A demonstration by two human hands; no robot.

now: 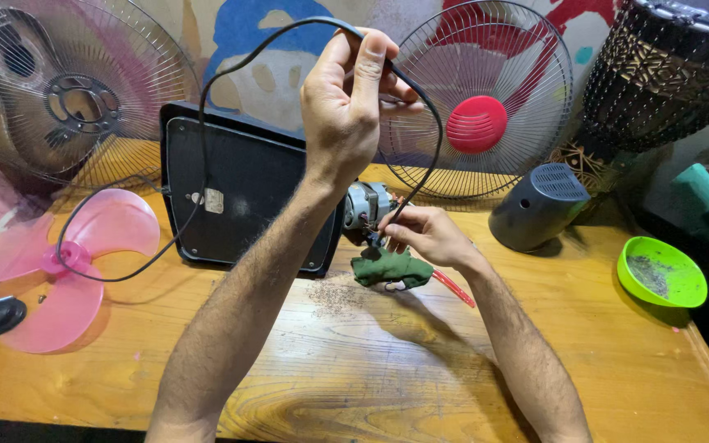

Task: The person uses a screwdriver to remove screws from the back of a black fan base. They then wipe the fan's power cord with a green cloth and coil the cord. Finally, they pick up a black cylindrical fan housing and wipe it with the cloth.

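Cord point(420, 98) is pinched high in the left hand point(346, 107); its end is pinched at the motor point(367, 205) by the right hand point(424, 234), mid-table point(453, 369).

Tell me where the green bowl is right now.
In the head view, the green bowl sits at the right edge of the wooden table, right of the grey motor cover and below the dark drum.

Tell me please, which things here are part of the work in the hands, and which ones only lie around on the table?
In hand:
left hand holding up the black cable
right hand at the fan motor
black fan base
green cloth

Lying about:
pink fan blade
wire fan guards
grey motor cover
green bowl
drum
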